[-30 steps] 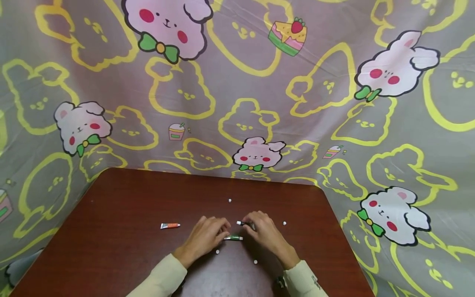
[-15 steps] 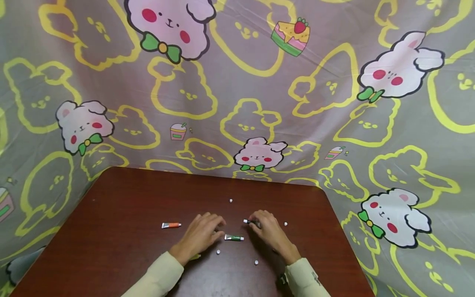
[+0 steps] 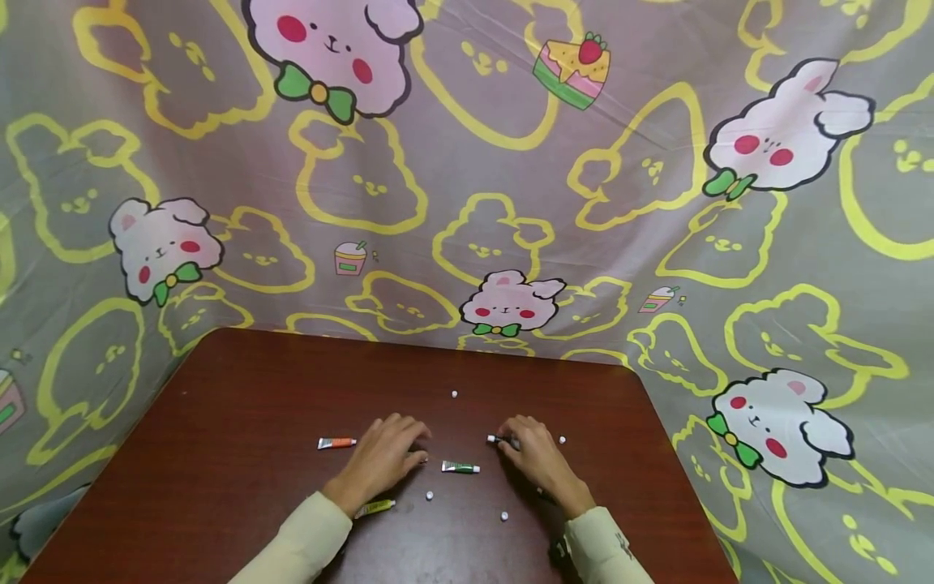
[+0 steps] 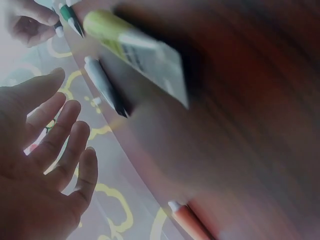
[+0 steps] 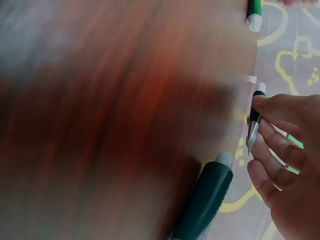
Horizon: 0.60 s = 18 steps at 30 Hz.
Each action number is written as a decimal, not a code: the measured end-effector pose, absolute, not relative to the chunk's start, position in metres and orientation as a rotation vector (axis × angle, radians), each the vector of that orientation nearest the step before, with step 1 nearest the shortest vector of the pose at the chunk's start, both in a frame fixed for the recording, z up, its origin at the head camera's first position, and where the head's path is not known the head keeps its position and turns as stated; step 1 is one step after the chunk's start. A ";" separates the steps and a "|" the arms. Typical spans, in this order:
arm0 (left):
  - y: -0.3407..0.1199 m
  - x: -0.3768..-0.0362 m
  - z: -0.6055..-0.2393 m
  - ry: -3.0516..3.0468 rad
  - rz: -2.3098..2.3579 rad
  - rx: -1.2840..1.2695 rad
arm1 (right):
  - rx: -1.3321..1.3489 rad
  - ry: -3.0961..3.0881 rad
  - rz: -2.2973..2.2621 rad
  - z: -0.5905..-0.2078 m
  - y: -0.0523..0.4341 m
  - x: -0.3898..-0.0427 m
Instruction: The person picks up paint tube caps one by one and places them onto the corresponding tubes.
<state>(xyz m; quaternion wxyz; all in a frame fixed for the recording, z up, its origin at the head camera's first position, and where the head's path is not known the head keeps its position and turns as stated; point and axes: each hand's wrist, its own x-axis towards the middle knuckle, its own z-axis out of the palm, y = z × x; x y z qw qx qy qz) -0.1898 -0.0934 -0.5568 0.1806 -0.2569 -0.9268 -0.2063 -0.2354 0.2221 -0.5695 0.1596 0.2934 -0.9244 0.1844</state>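
My right hand (image 3: 536, 454) pinches a small black paint tube (image 5: 257, 107) between thumb and fingers, its white end pointing left in the head view. My left hand (image 3: 383, 458) has relaxed, spread fingers and holds nothing. Below its fingers in the left wrist view lies a white-and-black tube (image 4: 104, 85); in the head view the hand mostly hides it. A green tube (image 3: 460, 468) lies between the hands. An orange tube (image 3: 336, 443) is left of the left hand, and a yellow tube (image 3: 375, 508) shows beside the left wrist. Near the right wrist lies a dark teal tube (image 5: 205, 197).
Several small white caps lie scattered on the brown table (image 3: 248, 487), among them a far cap (image 3: 454, 394), a right cap (image 3: 562, 440) and a near cap (image 3: 504, 516). A patterned cloth (image 3: 620, 203) hangs around the table's back and sides.
My left hand has moved left, away from the green tube, and the yellow tube by its wrist has come into view. My right hand has shifted right with the black tube.
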 end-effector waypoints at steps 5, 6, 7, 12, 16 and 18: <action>-0.103 -0.192 -0.559 -2.639 -0.566 -0.692 | 0.821 -2.669 0.515 -0.571 0.224 -0.236; -0.105 -0.192 -0.558 -2.648 -0.562 -0.684 | 0.818 -2.676 0.515 -0.571 0.224 -0.236; -0.107 -0.192 -0.558 -2.655 -0.554 -0.676 | 0.816 -2.681 0.513 -0.572 0.225 -0.236; -0.117 -0.194 -0.559 -2.670 -0.556 -0.642 | 0.815 -2.695 0.486 -0.573 0.227 -0.236; -0.125 -0.196 -0.561 -2.653 -0.559 -0.621 | 0.812 -2.699 0.441 -0.572 0.228 -0.235; -0.129 -0.196 -0.561 -2.655 -0.556 -0.615 | 0.807 -2.709 0.430 -0.572 0.228 -0.235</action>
